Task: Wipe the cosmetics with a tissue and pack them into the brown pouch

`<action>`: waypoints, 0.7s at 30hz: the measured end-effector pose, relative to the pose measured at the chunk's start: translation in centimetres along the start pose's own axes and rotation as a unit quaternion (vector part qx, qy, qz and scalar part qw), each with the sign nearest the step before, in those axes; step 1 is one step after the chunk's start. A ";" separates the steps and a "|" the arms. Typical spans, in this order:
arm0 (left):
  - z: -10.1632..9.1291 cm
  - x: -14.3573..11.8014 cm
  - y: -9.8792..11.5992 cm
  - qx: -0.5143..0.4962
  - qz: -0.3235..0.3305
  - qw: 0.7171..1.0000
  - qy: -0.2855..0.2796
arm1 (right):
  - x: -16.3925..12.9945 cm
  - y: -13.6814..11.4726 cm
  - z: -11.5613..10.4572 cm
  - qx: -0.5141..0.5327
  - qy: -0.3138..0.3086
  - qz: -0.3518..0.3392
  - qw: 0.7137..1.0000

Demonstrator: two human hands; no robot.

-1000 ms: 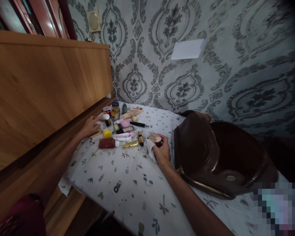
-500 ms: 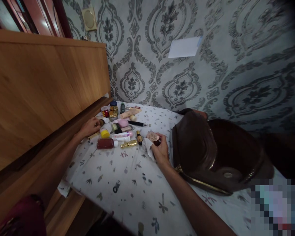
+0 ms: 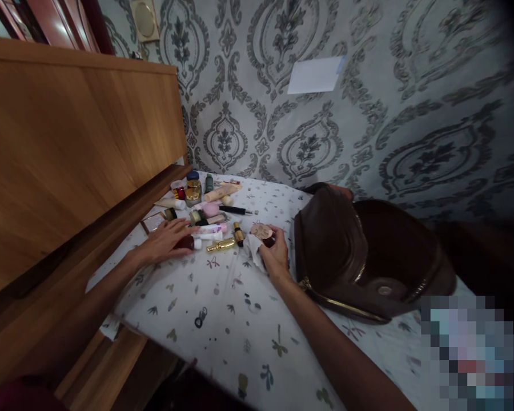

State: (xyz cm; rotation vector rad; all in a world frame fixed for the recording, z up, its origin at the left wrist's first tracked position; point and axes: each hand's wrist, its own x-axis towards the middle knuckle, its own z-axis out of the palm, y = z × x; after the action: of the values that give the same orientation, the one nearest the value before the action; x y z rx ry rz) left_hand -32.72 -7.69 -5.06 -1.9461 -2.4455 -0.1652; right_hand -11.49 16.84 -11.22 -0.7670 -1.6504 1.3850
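Observation:
My left hand reaches over the dark red bottle, its fingers stretched out and covering much of it. Whether the palm touches the bottle I cannot tell. A small round jar with a pale patterned lid is gripped in my right hand, along with a crumpled white tissue. Just left of the jar lie a gold-and-black small bottle and a shiny gold tube. A white and pink tube is beside my left fingertips.
A brown leather bag stands open on the right of the patterned tablecloth. Several cosmetics, including a gold-lidded jar, a black pen-like stick and a pink egg-shaped item, crowd the back left, near a wooden cabinet.
My left hand has moved right and nearer, from the back-left items to over the dark red bottle. My right hand still holds the jar and tissue. The view has shifted slightly.

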 end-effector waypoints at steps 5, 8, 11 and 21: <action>-0.4 0.4 0.0 0.074 -0.076 0.994 0.037 | 0.1 0.0 0.1 0.007 0.012 -0.003 1.000; -0.2 0.8 2.0 0.100 -0.038 0.992 0.070 | 0.1 -0.2 0.1 0.006 0.010 0.005 1.000; 1.3 1.2 5.4 0.091 0.073 0.991 0.064 | -0.1 -0.5 0.0 0.006 0.008 0.012 1.000; 4.0 7.3 8.4 0.134 0.024 0.989 0.055 | -0.1 -0.3 0.2 0.004 0.012 -0.002 1.000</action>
State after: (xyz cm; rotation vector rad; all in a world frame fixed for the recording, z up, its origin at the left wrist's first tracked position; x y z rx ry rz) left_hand -25.94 1.65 -7.89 -1.8272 -2.2166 0.0536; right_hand -11.56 16.59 -10.92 -0.7716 -1.6267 1.3744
